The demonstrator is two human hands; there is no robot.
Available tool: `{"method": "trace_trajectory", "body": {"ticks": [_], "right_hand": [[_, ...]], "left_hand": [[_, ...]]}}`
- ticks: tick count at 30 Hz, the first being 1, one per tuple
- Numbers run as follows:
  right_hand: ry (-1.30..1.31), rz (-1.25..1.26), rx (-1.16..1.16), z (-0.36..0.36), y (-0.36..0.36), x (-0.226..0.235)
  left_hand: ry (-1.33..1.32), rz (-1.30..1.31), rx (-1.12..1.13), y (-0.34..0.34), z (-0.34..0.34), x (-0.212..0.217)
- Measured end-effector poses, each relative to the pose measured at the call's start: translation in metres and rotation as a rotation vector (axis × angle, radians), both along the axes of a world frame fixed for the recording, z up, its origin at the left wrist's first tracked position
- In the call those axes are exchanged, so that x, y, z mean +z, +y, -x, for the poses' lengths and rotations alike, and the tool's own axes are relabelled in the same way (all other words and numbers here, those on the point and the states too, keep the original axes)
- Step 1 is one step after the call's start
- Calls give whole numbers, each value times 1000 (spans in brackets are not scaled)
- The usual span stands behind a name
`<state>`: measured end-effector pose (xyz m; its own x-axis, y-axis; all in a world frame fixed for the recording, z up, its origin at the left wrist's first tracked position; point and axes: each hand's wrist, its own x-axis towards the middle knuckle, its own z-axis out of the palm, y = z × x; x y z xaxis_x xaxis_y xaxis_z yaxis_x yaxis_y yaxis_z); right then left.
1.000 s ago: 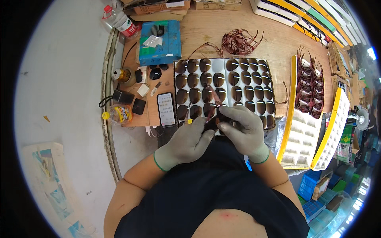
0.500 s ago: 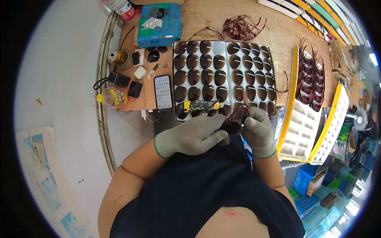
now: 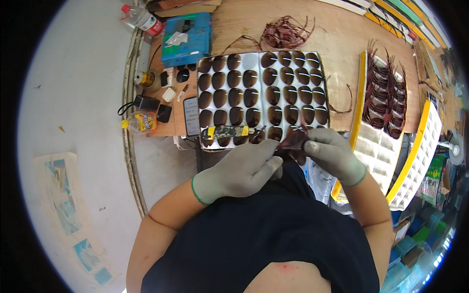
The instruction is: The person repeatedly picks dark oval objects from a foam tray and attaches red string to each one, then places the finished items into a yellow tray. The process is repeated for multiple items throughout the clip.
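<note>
**A:** From the head camera, looking down: where does the piece lie against your fingers?

**B:** The dark reddish-brown lens piece (image 3: 293,141) sits between your two gloved hands, just in front of your chest and at the near edge of the white tray of dark lenses (image 3: 254,58). Your right hand (image 3: 332,154) is the nearer one: its fingers are curled closed and pinch the piece from the right side. Your left hand (image 3: 242,168) comes in from the left, fingers bent and mostly closed, with the fingertips (image 3: 274,146) touching the piece's left end.

**A:** And its long axis?

**B:** As far as you can judge, it runs roughly left to right, tilted a little, rising toward your right hand. Much of it is hidden by the gloves, so the exact shape stays unclear.

**A:** Anything just beside it?

**B:** A camouflage-patterned tool with yellow ends (image 3: 227,131) lies across the tray's near rows, just beyond your left fingertips and apart from them. A phone (image 3: 191,115) lies left of the tray. To your right stands a yellow-edged tray of reddish frames (image 3: 386,93), well clear of both hands.

**A:** There's no other view to check?

**B:** None; whether your left hand truly grips the piece or only steadies it, you can't tell from this one.
</note>
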<state>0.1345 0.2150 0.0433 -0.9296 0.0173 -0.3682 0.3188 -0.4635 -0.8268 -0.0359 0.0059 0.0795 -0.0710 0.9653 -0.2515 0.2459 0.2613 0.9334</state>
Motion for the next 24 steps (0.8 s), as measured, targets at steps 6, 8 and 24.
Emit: {"method": "trace_trajectory", "body": {"ticks": [6, 8, 24], "right_hand": [[90, 268, -123, 30, -30, -23], [106, 288, -129, 40, -38, -33], [-19, 122, -276, 54, -91, -36]], "left_hand": [[-537, 66, 404, -12, -8, 5], [-507, 105, 372, -19, 6, 8], [191, -247, 208, -67, 28, -34]]}}
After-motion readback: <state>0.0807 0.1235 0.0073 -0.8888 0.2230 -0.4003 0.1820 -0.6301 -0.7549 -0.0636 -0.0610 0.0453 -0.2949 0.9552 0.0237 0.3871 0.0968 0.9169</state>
